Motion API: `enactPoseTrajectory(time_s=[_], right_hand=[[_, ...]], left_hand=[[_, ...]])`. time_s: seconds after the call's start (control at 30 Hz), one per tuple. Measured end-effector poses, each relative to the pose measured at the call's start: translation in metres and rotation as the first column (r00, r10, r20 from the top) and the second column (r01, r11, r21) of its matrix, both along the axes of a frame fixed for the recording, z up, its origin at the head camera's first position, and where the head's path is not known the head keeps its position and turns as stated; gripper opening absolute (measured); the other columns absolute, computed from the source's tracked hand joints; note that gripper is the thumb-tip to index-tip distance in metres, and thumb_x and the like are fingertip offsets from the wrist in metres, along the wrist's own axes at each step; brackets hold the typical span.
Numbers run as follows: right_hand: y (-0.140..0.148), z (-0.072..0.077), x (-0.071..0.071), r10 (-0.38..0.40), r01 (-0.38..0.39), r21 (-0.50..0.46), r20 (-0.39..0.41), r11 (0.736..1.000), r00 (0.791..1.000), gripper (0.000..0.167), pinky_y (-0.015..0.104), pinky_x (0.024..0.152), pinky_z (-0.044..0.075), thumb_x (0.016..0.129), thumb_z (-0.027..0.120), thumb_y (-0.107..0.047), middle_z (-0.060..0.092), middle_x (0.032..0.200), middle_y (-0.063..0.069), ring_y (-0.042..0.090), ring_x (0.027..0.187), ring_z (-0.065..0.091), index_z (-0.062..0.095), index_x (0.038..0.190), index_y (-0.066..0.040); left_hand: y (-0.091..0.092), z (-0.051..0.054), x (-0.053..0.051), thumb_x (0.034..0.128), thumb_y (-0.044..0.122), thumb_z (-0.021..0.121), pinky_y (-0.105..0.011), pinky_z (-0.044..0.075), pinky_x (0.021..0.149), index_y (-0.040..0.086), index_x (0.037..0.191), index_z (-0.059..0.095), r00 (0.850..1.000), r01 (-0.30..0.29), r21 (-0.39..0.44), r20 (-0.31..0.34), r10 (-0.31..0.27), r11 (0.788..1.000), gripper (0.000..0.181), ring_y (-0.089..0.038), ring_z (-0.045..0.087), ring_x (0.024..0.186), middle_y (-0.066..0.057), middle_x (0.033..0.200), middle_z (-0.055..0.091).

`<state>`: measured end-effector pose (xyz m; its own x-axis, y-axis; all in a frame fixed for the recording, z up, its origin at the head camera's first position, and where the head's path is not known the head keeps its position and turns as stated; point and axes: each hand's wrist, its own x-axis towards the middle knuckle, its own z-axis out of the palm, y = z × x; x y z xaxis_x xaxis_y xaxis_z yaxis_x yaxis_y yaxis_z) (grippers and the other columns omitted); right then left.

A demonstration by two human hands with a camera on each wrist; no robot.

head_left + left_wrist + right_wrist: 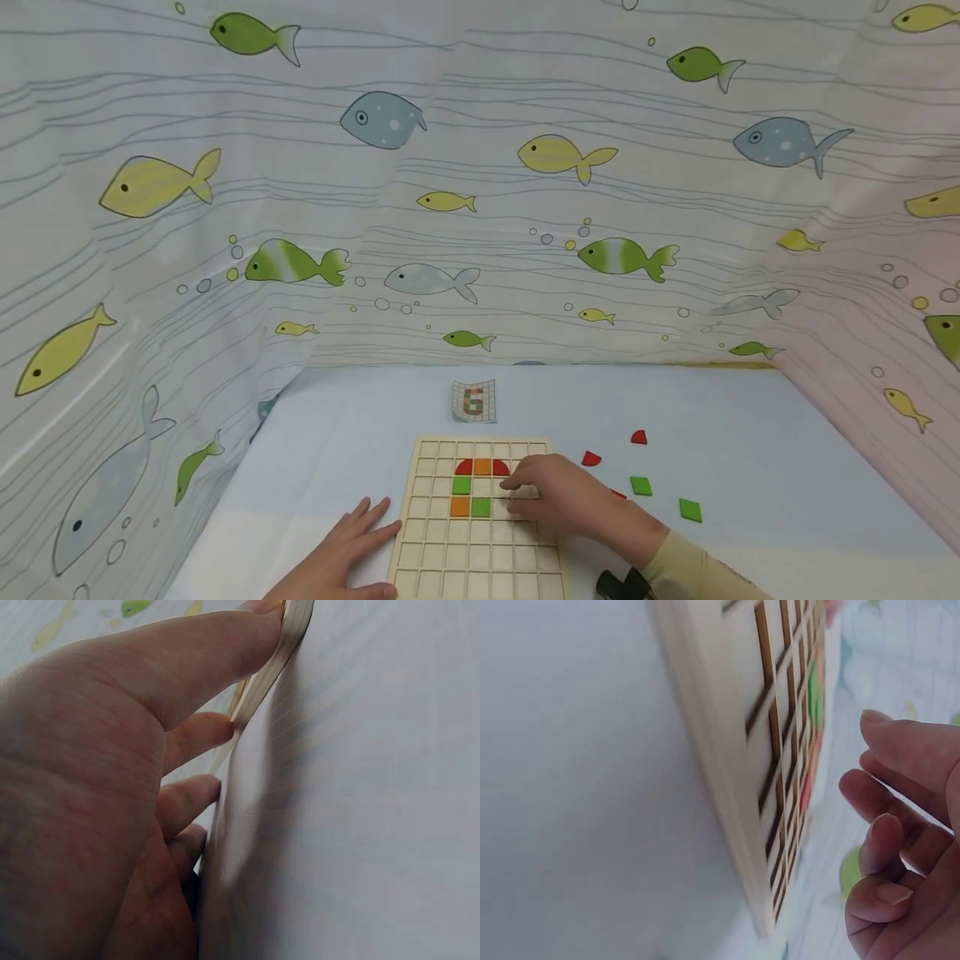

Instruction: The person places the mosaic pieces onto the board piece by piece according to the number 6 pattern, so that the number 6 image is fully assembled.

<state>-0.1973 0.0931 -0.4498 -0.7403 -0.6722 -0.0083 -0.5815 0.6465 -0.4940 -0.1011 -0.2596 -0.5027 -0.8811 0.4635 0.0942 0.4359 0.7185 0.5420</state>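
A wooden grid board (442, 558) lies in front of me. In its upper cells sit two red quarter-circle tiles (464, 467), orange square tiles (460, 507) and green square tiles (481, 507). My left hand (341, 546) touches the board's left edge with thumb and fingertips, fingers spread, also visible in the left wrist view. Over the right part of the board hovers my right hand (558, 496), thumb and forefinger apart beside the tiles. Nothing shows between those fingertips in the right wrist view, where the other fingers (885, 844) bend loosely.
Right of the board lie loose red quarter-circle tiles (639, 437), one partly hidden by my right hand, and two green square tiles (641, 486). A small pattern card (474, 402) lies behind the board. Fish-printed cloth (480, 233) walls the table's back and sides.
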Motion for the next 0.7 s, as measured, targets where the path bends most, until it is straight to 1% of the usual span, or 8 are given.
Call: enactPoseTrajectory(time_s=[0.07,0.1,0.2,0.3,0.4,0.5,0.63,0.7], right_hand=[[0.01,0.001,-0.002,-0.029,0.029,-0.015,-0.007,0.999,1.0,0.026,0.031,0.086,0.052,0.09,0.073,-0.028,0.067,0.107,-0.015,0.007,0.103,0.061,0.076,0.114,-0.018],[0.016,0.002,-0.003,-0.038,0.038,-0.027,-0.008,0.999,0.999,0.026,0.03,0.084,0.052,0.09,0.073,-0.028,0.068,0.107,-0.013,0.007,0.101,0.061,0.076,0.114,-0.017],[0.033,0.0,-0.005,-0.06,0.059,-0.065,-0.024,0.996,0.998,0.025,0.028,0.074,0.051,0.091,0.073,-0.024,0.068,0.106,-0.009,0.006,0.087,0.061,0.076,0.114,-0.015],[0.048,-0.002,-0.007,-0.093,0.091,-0.085,-0.027,0.992,0.995,0.025,0.025,0.066,0.048,0.091,0.073,-0.022,0.068,0.105,-0.007,0.003,0.073,0.055,0.075,0.114,-0.013],[0.064,-0.004,-0.01,-0.157,0.154,-0.072,-0.031,0.985,0.987,0.026,0.024,0.062,0.046,0.091,0.073,-0.024,0.067,0.106,-0.008,0.003,0.067,0.05,0.075,0.115,-0.014],[0.082,-0.005,-0.014,-0.207,0.205,-0.077,-0.016,0.976,0.978,0.028,0.025,0.058,0.046,0.09,0.074,-0.024,0.068,0.109,-0.007,0.005,0.062,0.049,0.074,0.116,-0.014],[0.103,-0.006,-0.021,-0.276,0.273,-0.066,-0.032,0.96,0.961,0.026,0.025,0.054,0.045,0.088,0.076,-0.02,0.068,0.109,-0.006,0.006,0.058,0.048,0.074,0.114,-0.015],[0.112,-0.005,-0.024,-0.319,0.317,-0.049,-0.052,0.947,0.946,0.025,0.025,0.054,0.045,0.087,0.077,-0.018,0.068,0.108,-0.007,0.007,0.061,0.048,0.075,0.112,-0.016]], left_hand=[[0.0,0.0,0.0,0.0853,0.054,0.071,-0.05,0.027,0.104,0.018,0.141,0.058,1.0,-0.001,0.004,-0.015,0.001,1.0,0.067,-0.052,0.031,0.136,-0.017,0.151,0.043],[0.0,-0.001,0.0,0.0852,0.053,0.071,-0.05,0.027,0.104,0.018,0.14,0.058,1.0,-0.001,0.004,-0.021,0.001,1.0,0.067,-0.052,0.031,0.136,-0.017,0.15,0.043],[0.0,0.0,-0.001,0.0856,0.052,0.072,-0.06,0.031,0.102,0.018,0.141,0.057,1.0,0.006,0.001,-0.009,-0.006,1.0,0.067,-0.053,0.031,0.136,-0.018,0.15,0.043],[-0.001,0.002,-0.001,0.0862,0.052,0.071,-0.072,0.03,0.098,0.016,0.142,0.056,1.0,0.009,0.006,0.029,-0.009,1.0,0.068,-0.053,0.028,0.137,-0.019,0.151,0.041],[0.0,0.005,-0.003,0.0866,0.051,0.071,-0.076,0.025,0.098,0.014,0.143,0.054,0.996,0.007,0.034,0.091,-0.01,0.999,0.07,-0.054,0.022,0.139,-0.021,0.153,0.037],[0.0,0.007,-0.003,0.0866,0.052,0.07,-0.077,0.024,0.098,0.014,0.144,0.053,0.991,-0.002,0.048,0.131,-0.005,0.999,0.071,-0.055,0.019,0.14,-0.021,0.154,0.035],[0.0,0.005,-0.001,0.086,0.053,0.071,-0.076,0.027,0.097,0.016,0.144,0.054,0.994,-0.009,0.039,0.113,0.005,0.999,0.071,-0.054,0.022,0.14,-0.019,0.154,0.036],[0.001,0.004,0.0,0.0858,0.053,0.071,-0.076,0.028,0.097,0.017,0.144,0.054,0.995,-0.013,0.031,0.099,0.01,0.999,0.07,-0.053,0.023,0.139,-0.019,0.154,0.038]])
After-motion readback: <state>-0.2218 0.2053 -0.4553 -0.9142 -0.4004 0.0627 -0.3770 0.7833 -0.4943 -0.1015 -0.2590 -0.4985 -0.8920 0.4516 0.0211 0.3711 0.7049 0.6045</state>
